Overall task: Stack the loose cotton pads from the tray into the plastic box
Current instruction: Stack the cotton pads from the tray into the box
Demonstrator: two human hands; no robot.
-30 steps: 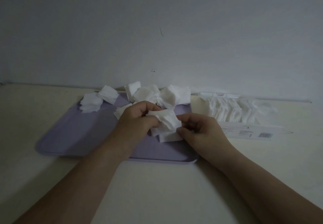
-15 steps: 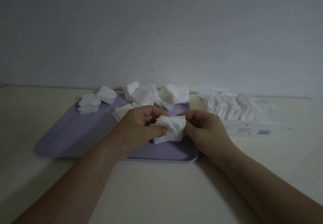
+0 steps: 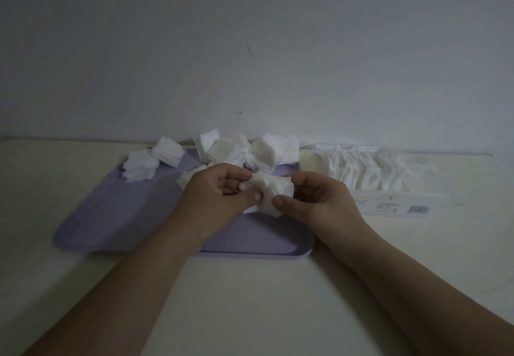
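Observation:
A bunch of white cotton pads (image 3: 274, 193) is held above the lilac tray (image 3: 116, 216), pinched from both sides. My left hand (image 3: 219, 191) grips its left edge with thumb and curled fingers; my right hand (image 3: 319, 200) grips its right edge. Loose cotton pads lie in heaps along the tray's far edge: one heap (image 3: 140, 169) at the far left and a bigger pile (image 3: 267, 152) in the middle. The clear plastic box (image 3: 389, 186) lies to the right of the tray, with a row of pads (image 3: 358, 172) standing in it.
A pale wall rises right behind the tray and box. The cream table (image 3: 250, 300) stretches toward me in front of the tray. The box's labelled front wall (image 3: 400, 207) faces me, with a barcode on it.
Both hands have squeezed the bunch of pads into a tighter stack and raised it slightly. The hands have come closer together on it.

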